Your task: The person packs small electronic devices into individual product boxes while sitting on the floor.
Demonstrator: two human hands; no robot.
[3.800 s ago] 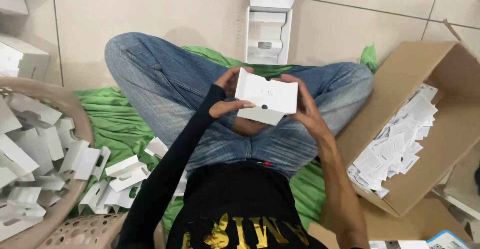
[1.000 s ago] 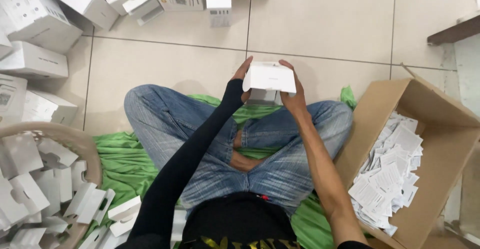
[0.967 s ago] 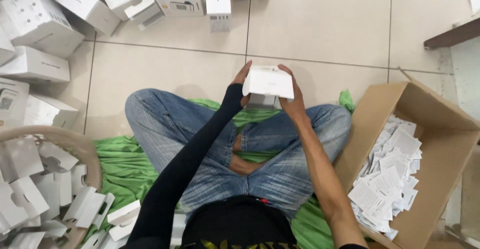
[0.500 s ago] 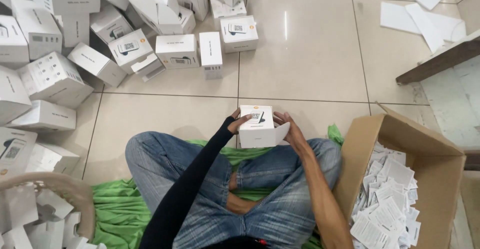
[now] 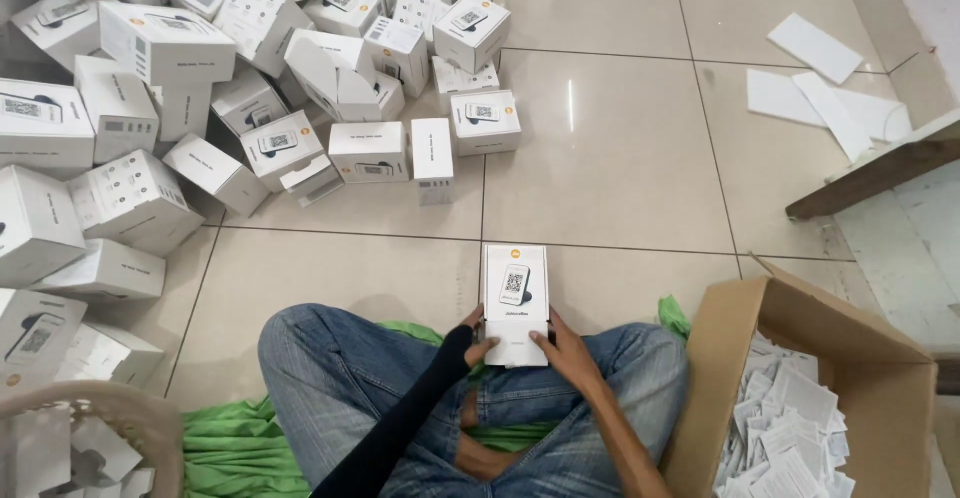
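I sit cross-legged in blue jeans on a green cloth. Both hands hold one closed white box upright above my knees, its printed face turned up toward me. My left hand, in a black sleeve, grips the box's lower left edge. My right hand grips its lower right corner with the thumb on the front face. A big heap of similar white boxes lies on the tiled floor ahead and to the left.
An open cardboard carton full of white paper slips stands at my right. A woven basket with white inserts sits at lower left. Flat white cards lie at far right, beside a wooden edge.
The view has tilted up from my lap to the floor ahead. The box has been closed, turned printed face up and held further forward above my knees.
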